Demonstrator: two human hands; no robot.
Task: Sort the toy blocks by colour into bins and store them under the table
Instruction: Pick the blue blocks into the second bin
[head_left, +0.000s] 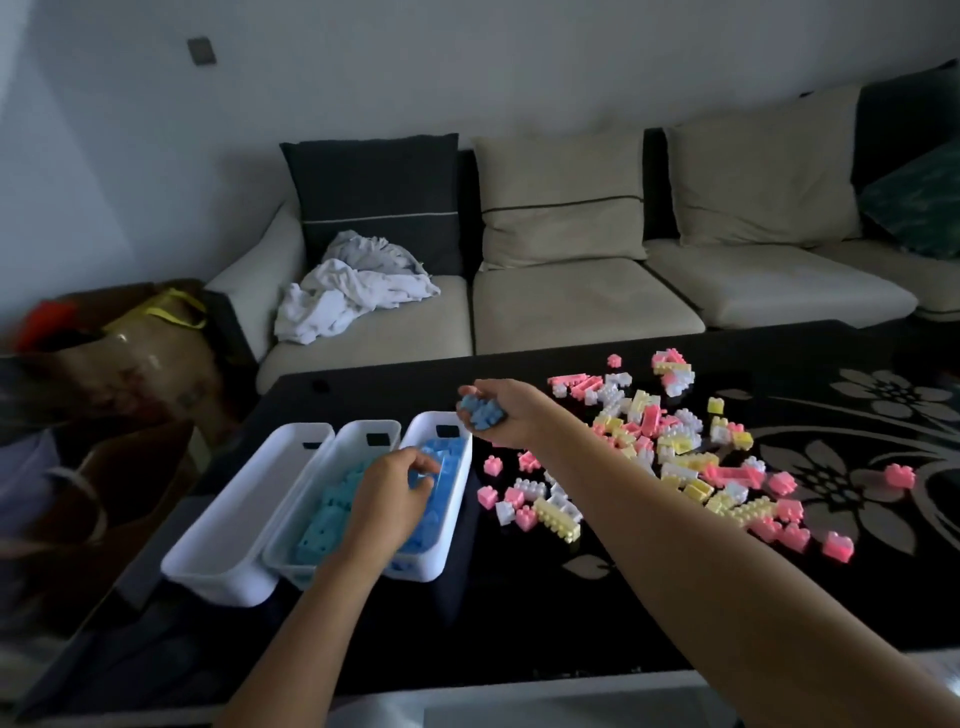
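Right hand fingers cup blue blocks; left hand fingers pinch a block in the bin.

Three bins stand side by side on the table, loose blocks right.

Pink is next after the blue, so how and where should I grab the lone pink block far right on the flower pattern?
Take the lone pink block across its two flat side walls, coming straight down from above. It sits studs-up and apart from the pile, with bare table around it, so a thumb-and-finger grip has room. The right hand is full of blue blocks; empty those first.
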